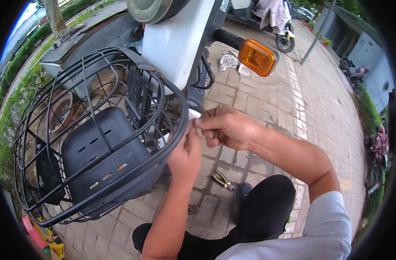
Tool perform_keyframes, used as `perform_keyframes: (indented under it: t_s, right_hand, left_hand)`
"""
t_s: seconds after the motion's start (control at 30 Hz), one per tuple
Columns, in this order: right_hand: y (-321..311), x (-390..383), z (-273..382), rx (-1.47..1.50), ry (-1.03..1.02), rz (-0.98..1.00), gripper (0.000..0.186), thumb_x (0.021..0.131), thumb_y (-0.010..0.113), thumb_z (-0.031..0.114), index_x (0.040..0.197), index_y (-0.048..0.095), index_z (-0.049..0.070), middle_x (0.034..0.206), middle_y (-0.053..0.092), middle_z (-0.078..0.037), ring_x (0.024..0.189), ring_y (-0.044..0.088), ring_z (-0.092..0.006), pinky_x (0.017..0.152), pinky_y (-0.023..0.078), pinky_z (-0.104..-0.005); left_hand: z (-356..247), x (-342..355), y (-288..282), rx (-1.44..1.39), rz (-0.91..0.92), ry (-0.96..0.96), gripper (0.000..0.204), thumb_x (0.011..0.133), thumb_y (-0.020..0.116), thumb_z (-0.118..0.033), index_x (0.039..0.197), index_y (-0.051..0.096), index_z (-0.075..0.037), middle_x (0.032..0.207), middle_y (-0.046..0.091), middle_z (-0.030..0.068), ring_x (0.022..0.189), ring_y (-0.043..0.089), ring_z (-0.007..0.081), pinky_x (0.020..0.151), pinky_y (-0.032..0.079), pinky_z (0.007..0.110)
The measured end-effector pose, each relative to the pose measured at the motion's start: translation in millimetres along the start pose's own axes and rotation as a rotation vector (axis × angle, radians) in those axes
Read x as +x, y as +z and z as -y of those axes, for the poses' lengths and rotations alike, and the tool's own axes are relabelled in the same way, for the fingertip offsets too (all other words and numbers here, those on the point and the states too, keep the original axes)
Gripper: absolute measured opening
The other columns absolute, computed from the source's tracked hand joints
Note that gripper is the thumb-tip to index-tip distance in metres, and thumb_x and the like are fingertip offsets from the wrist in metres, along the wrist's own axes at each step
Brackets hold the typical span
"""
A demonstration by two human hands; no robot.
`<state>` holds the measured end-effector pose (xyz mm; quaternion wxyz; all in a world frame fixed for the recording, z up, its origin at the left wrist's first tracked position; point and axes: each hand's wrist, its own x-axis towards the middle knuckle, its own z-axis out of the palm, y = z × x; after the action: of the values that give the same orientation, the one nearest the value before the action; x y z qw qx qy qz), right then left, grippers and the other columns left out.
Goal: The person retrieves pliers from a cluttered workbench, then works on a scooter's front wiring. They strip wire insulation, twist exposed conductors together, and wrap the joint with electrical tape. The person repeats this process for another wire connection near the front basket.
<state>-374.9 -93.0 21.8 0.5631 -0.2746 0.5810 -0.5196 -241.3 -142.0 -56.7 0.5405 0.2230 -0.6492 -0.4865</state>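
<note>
1. Brick paving (267,104) is supporting a pair of pliers (224,180).
2. Left hand (186,151) and right hand (227,125) are pinching together — apparently on a small part (194,121), too hidden to identify — just beside the black basket (115,134).

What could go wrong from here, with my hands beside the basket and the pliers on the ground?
First, your right hand is pinched close to your left hand; anything small between them, which I can't make out, might slip onto the paving.

Second, the left hand is close to the basket rim, so a sudden slip could scrape it.

Third, the pliers lie near your shoe and might get kicked.
</note>
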Motion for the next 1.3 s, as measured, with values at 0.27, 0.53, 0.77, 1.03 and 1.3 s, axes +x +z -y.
perform_keyframes:
  t_s: [0.27, 0.53, 0.77, 1.03, 1.3]
  right_hand:
    - [-40, 25, 3, -1.133, -1.449, 0.086, 0.024, 0.078, 0.072, 0.015, 0.096, 0.068, -0.001, 0.087, 0.065, -0.012, 0.074, 0.064, -0.0246, 0.066, 0.05, -0.0344]
    - [-47, 57, 34, -1.215, -1.64, 0.471, 0.024, 0.069, 0.074, 0.003, 0.091, 0.064, 0.002, 0.082, 0.061, -0.009, 0.068, 0.061, -0.0244, 0.067, 0.049, -0.0377]
    - [-44, 54, 6, 0.023, 0.292, 0.492, 0.011, 0.09, 0.062, 0.011, 0.087, 0.06, 0.001, 0.074, 0.058, -0.008, 0.062, 0.054, -0.0198, 0.06, 0.046, -0.0343]
    - [-55, 51, 18, -0.997, -1.375, 0.429, 0.022, 0.085, 0.068, 0.014, 0.099, 0.067, -0.002, 0.095, 0.066, -0.014, 0.078, 0.065, -0.0287, 0.07, 0.054, -0.0402]
    - [-36, 57, 29, -1.291, -1.775, 0.416, 0.021, 0.07, 0.067, 0.014, 0.087, 0.065, 0.003, 0.076, 0.059, -0.005, 0.065, 0.058, -0.0219, 0.074, 0.053, -0.038]
  left_hand:
    - [-7, -9, 1, 0.178, -0.106, -0.133, 0.019, 0.094, 0.06, -0.004, 0.11, 0.068, 0.0, 0.084, 0.062, 0.001, 0.065, 0.046, 0.0025, 0.056, 0.038, 0.02]
    - [-38, -14, 29, 0.238, -0.292, -0.231, 0.016, 0.092, 0.06, 0.001, 0.106, 0.068, 0.002, 0.083, 0.06, 0.0027, 0.064, 0.048, 0.0047, 0.057, 0.039, 0.021]
    - [-46, -11, 38, 0.601, -0.288, -0.128, 0.018, 0.088, 0.059, 0.004, 0.105, 0.066, 0.001, 0.096, 0.063, 0.0136, 0.074, 0.062, 0.0232, 0.065, 0.049, 0.031]
    - [-43, -9, 28, 0.5, -0.248, -0.106, 0.016, 0.085, 0.06, 0.005, 0.099, 0.066, 0.002, 0.085, 0.059, 0.0088, 0.058, 0.051, 0.0119, 0.055, 0.042, 0.026]
    - [-21, -1, 1, 0.32, -0.099, -0.016, 0.012, 0.086, 0.059, 0.005, 0.097, 0.064, 0.005, 0.082, 0.058, 0.0056, 0.061, 0.049, 0.0086, 0.055, 0.04, 0.024]
